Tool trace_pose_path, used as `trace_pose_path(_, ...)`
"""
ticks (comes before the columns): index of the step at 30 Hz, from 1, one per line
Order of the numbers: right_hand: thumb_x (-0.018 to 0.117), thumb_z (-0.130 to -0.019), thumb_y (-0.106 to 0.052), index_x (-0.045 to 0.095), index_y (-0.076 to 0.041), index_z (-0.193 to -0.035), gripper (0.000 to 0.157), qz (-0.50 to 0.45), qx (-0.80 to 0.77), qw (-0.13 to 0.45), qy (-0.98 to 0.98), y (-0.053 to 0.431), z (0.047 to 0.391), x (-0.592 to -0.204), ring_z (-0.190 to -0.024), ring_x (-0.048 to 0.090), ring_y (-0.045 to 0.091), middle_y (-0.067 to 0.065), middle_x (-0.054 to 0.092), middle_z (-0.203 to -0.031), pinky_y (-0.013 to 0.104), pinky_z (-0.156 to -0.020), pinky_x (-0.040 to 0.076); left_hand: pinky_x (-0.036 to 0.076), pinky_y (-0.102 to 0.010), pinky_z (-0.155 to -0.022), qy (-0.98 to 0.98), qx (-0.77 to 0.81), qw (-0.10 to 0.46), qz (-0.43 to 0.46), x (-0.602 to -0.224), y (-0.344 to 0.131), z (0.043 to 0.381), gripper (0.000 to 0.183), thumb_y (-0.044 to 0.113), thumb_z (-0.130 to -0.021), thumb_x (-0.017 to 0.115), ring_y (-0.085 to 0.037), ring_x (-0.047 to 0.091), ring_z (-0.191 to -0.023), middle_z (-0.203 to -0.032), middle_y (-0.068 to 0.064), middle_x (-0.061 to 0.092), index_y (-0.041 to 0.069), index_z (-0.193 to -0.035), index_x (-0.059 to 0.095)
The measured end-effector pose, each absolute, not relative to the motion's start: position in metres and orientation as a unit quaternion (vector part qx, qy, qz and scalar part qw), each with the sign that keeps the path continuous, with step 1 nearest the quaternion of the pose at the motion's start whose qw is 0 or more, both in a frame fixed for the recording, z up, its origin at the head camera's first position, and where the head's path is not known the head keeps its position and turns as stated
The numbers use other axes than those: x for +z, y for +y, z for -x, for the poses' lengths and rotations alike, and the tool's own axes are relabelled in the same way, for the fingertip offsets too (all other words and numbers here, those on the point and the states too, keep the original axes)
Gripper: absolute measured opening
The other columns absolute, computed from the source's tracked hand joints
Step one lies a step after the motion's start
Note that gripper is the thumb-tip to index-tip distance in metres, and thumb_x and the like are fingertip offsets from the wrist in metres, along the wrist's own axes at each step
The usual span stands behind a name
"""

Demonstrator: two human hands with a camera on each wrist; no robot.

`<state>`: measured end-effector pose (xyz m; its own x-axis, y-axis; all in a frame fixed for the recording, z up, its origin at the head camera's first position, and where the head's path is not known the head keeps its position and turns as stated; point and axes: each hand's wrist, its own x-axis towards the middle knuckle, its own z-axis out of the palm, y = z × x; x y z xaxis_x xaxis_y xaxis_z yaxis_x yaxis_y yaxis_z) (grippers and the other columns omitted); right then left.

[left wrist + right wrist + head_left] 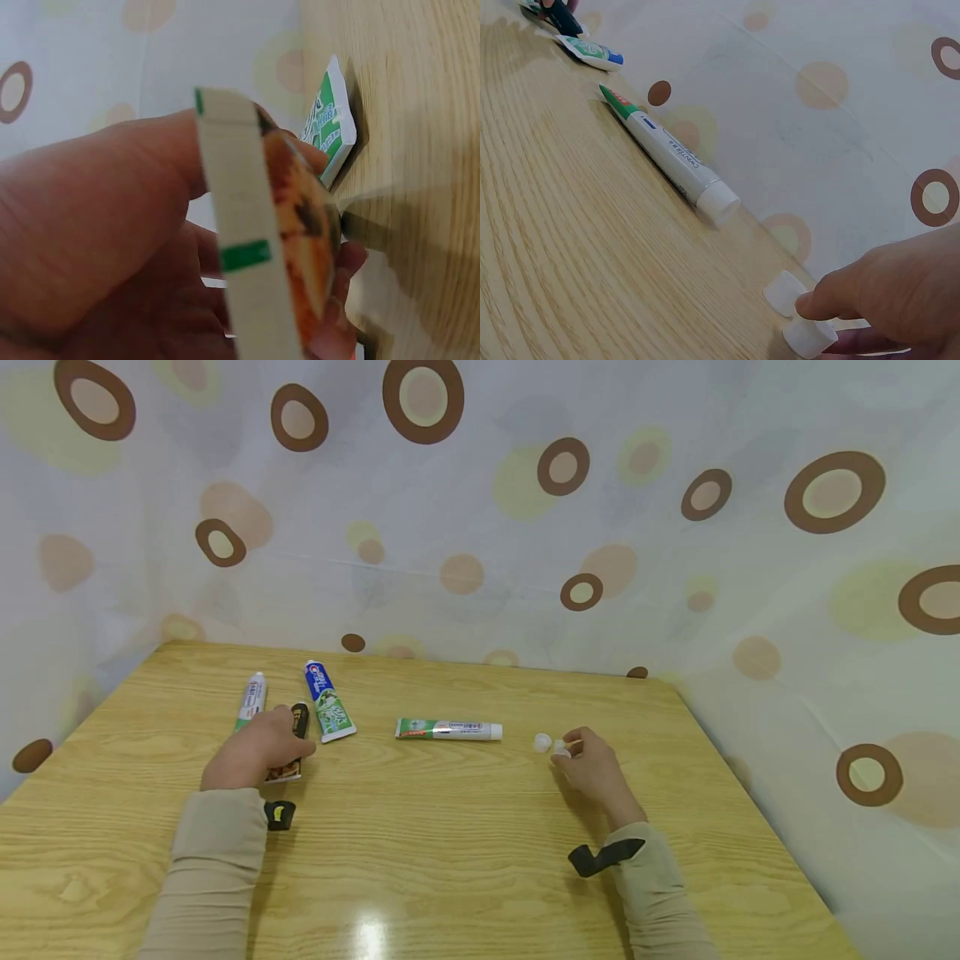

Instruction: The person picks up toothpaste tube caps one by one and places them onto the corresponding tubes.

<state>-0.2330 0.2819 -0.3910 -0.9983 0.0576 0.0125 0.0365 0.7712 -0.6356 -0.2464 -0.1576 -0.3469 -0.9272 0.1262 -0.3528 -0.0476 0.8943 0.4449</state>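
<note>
On the left of the table, my left hand (pixel 258 747) grips a black toothpaste tube (pixel 300 720) with a brown picture near its flat end. The left wrist view shows that tube's pale crimped end (pixel 232 187) up close, thumb on one side and fingers on the other. My right hand (pixel 596 768) pinches a small white cap (pixel 810 338) between thumb and fingers at the table's right side. A second white cap (pixel 542 742) lies just left of it. Between the hands lies a white and green toothpaste tube (pixel 450 730), its capped end pointing right.
A blue and green toothpaste tube (pixel 330 702) lies right of the left hand. Another white and green tube (pixel 251 697) is behind that hand, partly hidden. The wooden table (pixel 420 843) meets a patterned curtain (pixel 465 510) at its back and right.
</note>
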Motion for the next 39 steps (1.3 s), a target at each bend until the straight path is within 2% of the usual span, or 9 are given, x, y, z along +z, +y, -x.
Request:
trace_pose_path(6,0.063,-0.082,-0.016,0.058,-0.003,-0.101,0.024,0.02,0.327,0.046,-0.944,0.282,0.233,-0.392,-0.084,0.059,0.024,0.013,0.06,-0.094,0.033,-0.068,0.047,0.041,-0.028,-0.055,0.952,0.241,0.186,-0.026,-0.345,-0.161,0.247,0.049,0.024,-0.09,0.044,-0.019,0.051,-0.063,-0.088,-0.02,0.05,-0.014,-0.117,0.032)
trace_pose_path(9,0.062,-0.083,-0.017,0.058,-0.005,-0.102,0.023,0.026,0.325,0.046,-0.944,0.282,0.232,-0.391,-0.086,0.059,0.023,0.012,0.06,-0.096,0.033,-0.07,0.047,0.041,-0.028,-0.054,0.957,0.233,0.17,-0.034,-0.343,-0.162,0.248,0.046,0.022,-0.091,0.04,-0.021,0.052,-0.063,-0.09,-0.025,0.049,-0.015,-0.117,0.031)
trace_pose_path(13,0.058,-0.085,-0.02,0.058,-0.006,-0.105,0.024,0.038,0.336,0.038,-0.94,0.283,0.231,-0.386,-0.086,0.058,0.023,0.011,0.059,-0.1,0.031,-0.068,0.046,0.041,-0.034,-0.062,0.965,0.213,0.146,-0.049,-0.34,-0.164,0.249,0.047,0.024,-0.093,0.037,-0.028,0.051,-0.076,-0.101,-0.031,0.048,-0.016,-0.118,0.033)
trace_pose_path(16,0.056,-0.087,-0.022,0.059,-0.006,-0.105,0.024,0.04,0.349,0.038,-0.935,0.283,0.229,-0.381,-0.085,0.057,0.022,0.012,0.058,-0.101,0.03,-0.065,0.046,0.04,-0.038,-0.065,0.968,0.208,0.128,-0.052,-0.338,-0.165,0.249,0.047,0.027,-0.095,0.035,-0.03,0.049,-0.082,-0.106,-0.03,0.049,-0.013,-0.118,0.037)
trace_pose_path(20,0.056,-0.087,-0.023,0.06,-0.007,-0.103,0.023,0.033,0.347,0.05,-0.936,0.282,0.229,-0.376,-0.086,0.058,0.023,0.012,0.06,-0.101,0.03,-0.066,0.046,0.039,-0.037,-0.063,0.969,0.218,0.108,-0.052,-0.334,-0.165,0.248,0.041,0.026,-0.094,0.036,-0.029,0.049,-0.08,-0.102,-0.024,0.051,-0.009,-0.115,0.04)
trace_pose_path(24,0.056,-0.087,-0.023,0.062,-0.006,-0.104,0.024,0.026,0.341,0.066,-0.937,0.282,0.23,-0.375,-0.086,0.058,0.023,0.011,0.061,-0.1,0.03,-0.066,0.047,0.042,-0.048,-0.077,0.967,0.234,0.083,-0.054,-0.334,-0.162,0.249,0.05,0.027,-0.092,0.042,-0.037,0.051,-0.096,-0.115,-0.03,0.049,-0.01,-0.126,0.036)
trace_pose_path(28,0.057,-0.086,-0.023,0.063,-0.006,-0.105,0.026,0.021,0.345,0.078,-0.935,0.281,0.231,-0.373,-0.085,0.06,0.023,0.011,0.063,-0.098,0.032,-0.068,0.048,0.037,-0.053,-0.09,0.964,0.255,0.054,-0.059,-0.333,-0.16,0.25,0.068,0.033,-0.088,0.052,-0.041,0.046,-0.109,-0.127,-0.032,0.042,-0.008,-0.135,0.027)
trace_pose_path(33,0.056,-0.087,-0.023,0.063,-0.007,-0.106,0.026,0.016,0.343,0.074,-0.936,0.28,0.23,-0.371,-0.087,0.06,0.023,0.009,0.063,-0.099,0.032,-0.069,0.049,0.038,-0.052,-0.087,0.959,0.274,0.019,-0.07,-0.33,-0.159,0.249,0.06,0.027,-0.086,0.053,-0.039,0.046,-0.107,-0.124,-0.028,0.048,-0.002,-0.135,0.033)
trace_pose_path(39,0.056,-0.087,-0.023,0.063,-0.007,-0.107,0.026,0.009,0.349,0.072,-0.935,0.279,0.229,-0.371,-0.089,0.06,0.023,0.008,0.063,-0.102,0.033,-0.07,0.049,0.042,-0.04,-0.069,0.961,0.266,-0.008,-0.068,-0.324,-0.156,0.246,0.055,0.032,-0.089,0.052,-0.031,0.051,-0.092,-0.12,-0.023,0.053,0.008,-0.137,0.038)
